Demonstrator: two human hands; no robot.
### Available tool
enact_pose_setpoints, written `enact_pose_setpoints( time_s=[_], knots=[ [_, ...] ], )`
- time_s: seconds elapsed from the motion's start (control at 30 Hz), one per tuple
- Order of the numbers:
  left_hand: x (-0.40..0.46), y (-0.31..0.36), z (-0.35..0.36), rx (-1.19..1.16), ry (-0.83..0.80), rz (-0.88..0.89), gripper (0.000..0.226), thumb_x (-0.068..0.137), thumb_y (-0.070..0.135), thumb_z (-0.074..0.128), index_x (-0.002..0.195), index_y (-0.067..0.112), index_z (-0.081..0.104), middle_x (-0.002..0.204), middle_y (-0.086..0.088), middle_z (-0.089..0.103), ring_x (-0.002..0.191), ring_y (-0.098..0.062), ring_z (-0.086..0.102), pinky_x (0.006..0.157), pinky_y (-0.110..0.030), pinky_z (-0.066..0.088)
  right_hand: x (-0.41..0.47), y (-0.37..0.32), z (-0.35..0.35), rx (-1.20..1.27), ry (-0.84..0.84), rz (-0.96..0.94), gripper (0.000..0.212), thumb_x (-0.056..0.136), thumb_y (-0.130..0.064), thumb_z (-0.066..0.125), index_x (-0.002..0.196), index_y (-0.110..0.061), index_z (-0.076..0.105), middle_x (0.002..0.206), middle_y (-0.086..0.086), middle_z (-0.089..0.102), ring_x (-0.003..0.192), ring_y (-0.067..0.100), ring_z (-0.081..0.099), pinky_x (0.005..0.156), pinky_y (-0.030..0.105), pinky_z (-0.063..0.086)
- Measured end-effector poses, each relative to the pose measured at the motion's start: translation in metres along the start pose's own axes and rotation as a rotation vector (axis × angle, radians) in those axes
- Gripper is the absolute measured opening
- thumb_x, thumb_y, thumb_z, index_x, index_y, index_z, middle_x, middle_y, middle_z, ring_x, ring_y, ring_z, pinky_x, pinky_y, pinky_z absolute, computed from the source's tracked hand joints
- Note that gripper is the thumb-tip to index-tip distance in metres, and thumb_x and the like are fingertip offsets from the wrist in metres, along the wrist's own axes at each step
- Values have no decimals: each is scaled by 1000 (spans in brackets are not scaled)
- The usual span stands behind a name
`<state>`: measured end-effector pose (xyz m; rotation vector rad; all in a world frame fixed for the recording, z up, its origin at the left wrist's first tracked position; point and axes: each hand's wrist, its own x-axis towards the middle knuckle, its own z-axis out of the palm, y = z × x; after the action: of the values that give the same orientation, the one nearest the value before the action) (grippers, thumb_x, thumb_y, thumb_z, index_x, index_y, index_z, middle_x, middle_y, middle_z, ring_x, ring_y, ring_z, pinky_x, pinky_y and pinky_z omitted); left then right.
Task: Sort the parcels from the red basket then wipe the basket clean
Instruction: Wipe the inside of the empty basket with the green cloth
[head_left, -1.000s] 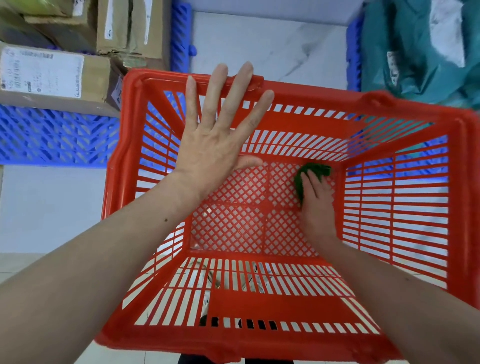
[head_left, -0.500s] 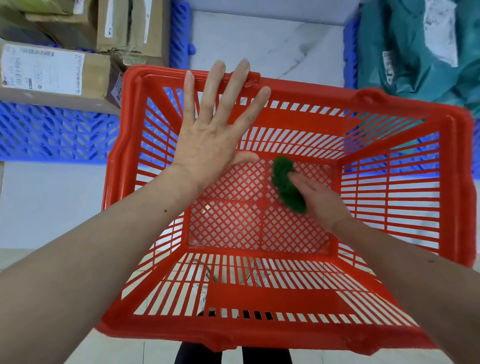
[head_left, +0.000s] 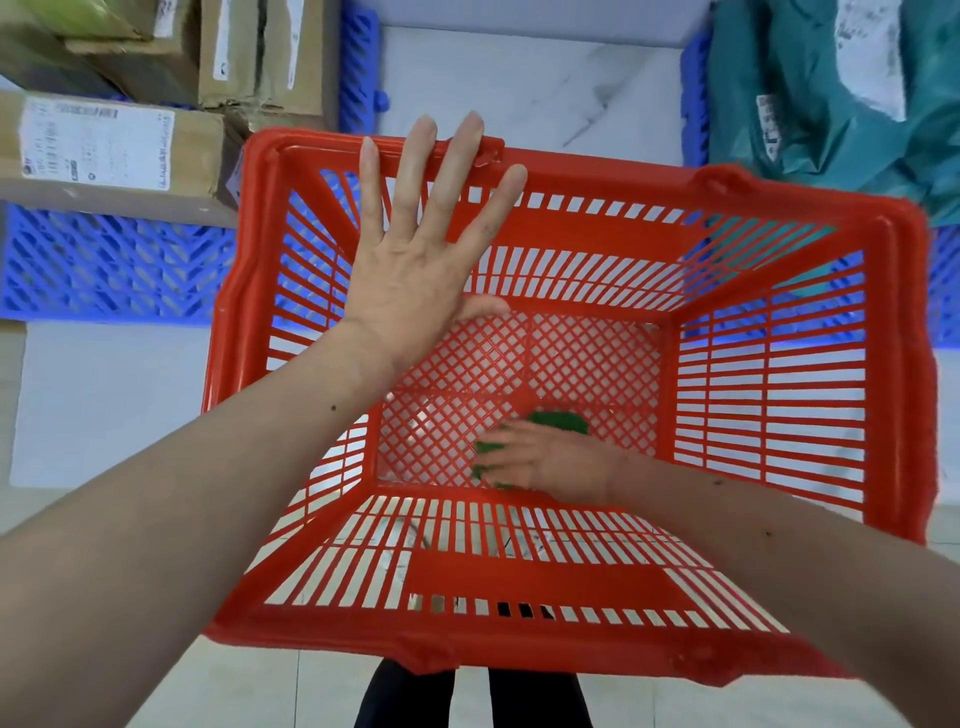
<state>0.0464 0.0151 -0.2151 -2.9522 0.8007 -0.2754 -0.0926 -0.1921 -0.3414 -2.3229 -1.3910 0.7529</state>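
Note:
The red basket (head_left: 613, 231) fills the middle of the head view, with no parcels inside it. My left hand (head_left: 415, 260) is spread flat with fingers apart above the basket's far left corner, its fingertips over the far rim. My right hand (head_left: 545, 460) is down on the mesh floor near the front wall, pressing a green cloth (head_left: 558, 421) that shows past the fingers. Cardboard parcels (head_left: 104, 150) with white labels lie outside at the upper left. Teal plastic parcel bags (head_left: 841, 93) lie at the upper right.
A blue plastic pallet (head_left: 114, 265) sits under the cardboard boxes on the left, and another blue pallet (head_left: 945, 291) edges the right side. White marble-look floor (head_left: 530, 88) shows beyond the basket. Dark trouser legs (head_left: 467, 696) stand at the bottom.
My right hand has dragged the green cloth from the far right of the basket floor across the middle to the near side. My left hand has stayed spread over the far left corner.

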Motion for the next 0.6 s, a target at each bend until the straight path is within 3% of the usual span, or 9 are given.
enact_pose_setpoints(
  time_s=[0.07, 0.13, 0.23, 0.3, 0.37, 0.43, 0.5, 0.57, 0.6],
  knots=[
    [-2, 0, -4, -8, -25, 9, 107, 79, 75, 54, 159, 27, 1, 165, -19, 5, 149, -46, 4, 115, -64, -4, -20, 7, -15, -55, -200, -65, 67, 88, 10, 59, 146, -21, 47, 160, -4, 31, 153, 18, 11, 125, 45, 11],
    [-3, 0, -9, -8, -42, 16, 108, 79, 76, 53, 159, 26, 0, 165, -18, 3, 150, -46, 3, 115, -63, -5, -40, 22, -33, -65, -186, 117, 72, 88, 12, 55, 148, -26, 43, 162, -10, 23, 152, 13, 4, 125, 41, 11],
    [-3, 2, -18, 4, -78, 11, 110, 77, 77, 52, 159, 26, -2, 165, -18, 0, 150, -45, 1, 116, -63, -5, -55, 30, -65, -27, 35, 572, 70, 92, 5, 58, 152, -26, 38, 162, -3, 30, 150, 20, 25, 122, 37, 27],
    [-4, 4, -26, 1, -107, 2, 110, 77, 78, 50, 159, 26, -1, 165, -18, -2, 151, -44, -2, 117, -61, -5, -57, 20, -86, 57, 142, 705, 66, 91, 1, 62, 150, -20, 43, 156, 5, 41, 141, 26, 41, 117, 38, 35],
    [-5, 8, -34, -33, -126, -18, 110, 76, 78, 51, 159, 24, 4, 165, -19, -1, 151, -44, -1, 118, -60, -4, -64, 0, -111, 116, 263, 736, 61, 88, 5, 62, 144, -16, 50, 145, 8, 52, 129, 29, 51, 109, 43, 43],
    [-5, 16, -43, -65, -135, -26, 111, 73, 76, 56, 159, 23, 9, 164, -22, 1, 150, -45, 1, 119, -59, -2, -76, -18, -134, 107, 504, 718, 53, 85, 8, 61, 135, -11, 59, 136, 13, 56, 120, 34, 55, 101, 47, 49],
    [-3, 29, -52, -73, -142, 18, 113, 72, 75, 59, 159, 20, 10, 164, -23, 2, 151, -42, 2, 120, -55, -1, -90, -33, -158, 88, 739, 759, 35, 97, -14, 51, 130, -11, 63, 138, 11, 54, 124, 25, 50, 106, 30, 43],
    [5, 44, -59, -71, -145, 81, 115, 73, 75, 57, 158, 16, 7, 164, -22, 2, 152, -37, 3, 121, -52, 2, -99, -34, -179, 24, 849, 797, 46, 104, -40, 36, 134, -15, 59, 142, 4, 50, 129, 8, 40, 107, 10, 28],
    [11, 52, -62, -68, -143, 106, 116, 74, 76, 56, 158, 13, 7, 165, -20, 2, 153, -34, 3, 121, -52, 3, -101, -31, -193, -62, 919, 819, 45, 105, -37, 38, 135, -11, 59, 141, 6, 51, 129, 11, 42, 109, 14, 31]
  ],
)
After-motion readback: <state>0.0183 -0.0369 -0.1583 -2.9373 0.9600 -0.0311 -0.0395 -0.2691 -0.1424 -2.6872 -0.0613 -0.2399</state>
